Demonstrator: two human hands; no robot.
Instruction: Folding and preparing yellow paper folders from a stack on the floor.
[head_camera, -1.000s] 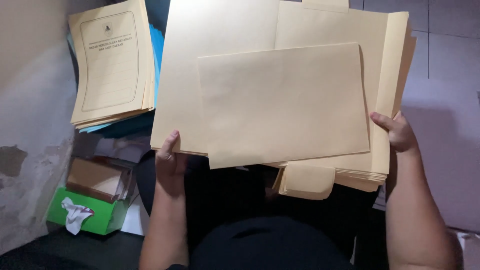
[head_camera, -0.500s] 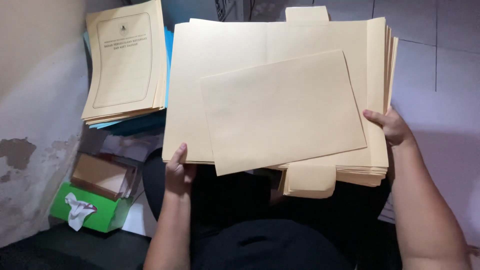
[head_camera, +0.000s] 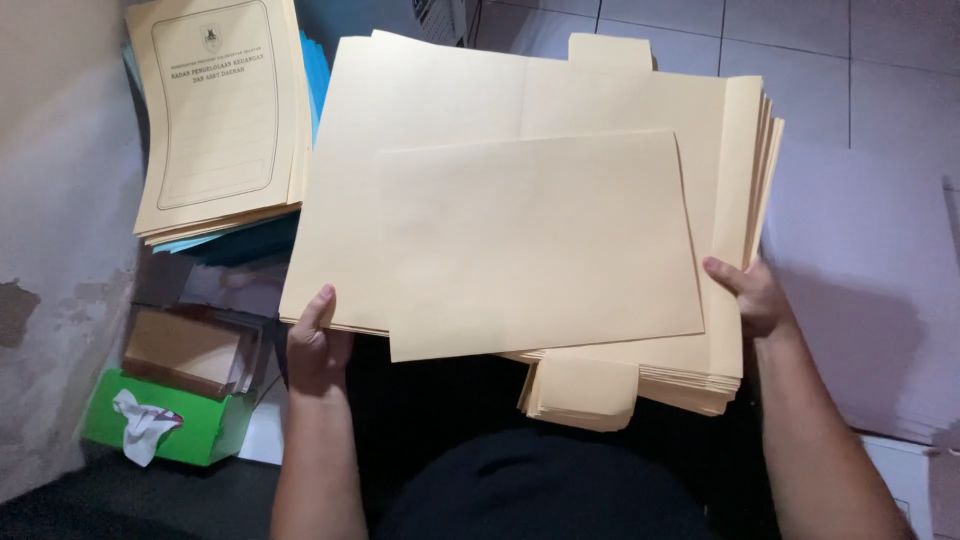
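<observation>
A thick stack of tan paper folders (head_camera: 440, 110) rests across my lap, with tabs sticking out at the far and near edges. One loose tan sheet (head_camera: 535, 245) lies on top, slightly skewed. My left hand (head_camera: 315, 350) grips the stack's near left edge, thumb on top. My right hand (head_camera: 750, 298) holds the right edge, thumb pressing the top sheet's corner.
At the left, a second pile of printed tan folders (head_camera: 215, 115) sits on blue ones. Below it are a brown box (head_camera: 185, 350) and a green tissue box (head_camera: 155, 425). A worn wall (head_camera: 50, 200) runs along the left. Tiled floor (head_camera: 860, 60) lies at the right.
The stack and top sheet have shifted slightly lower and to the right in view. Both hands keep their grip on the edges.
</observation>
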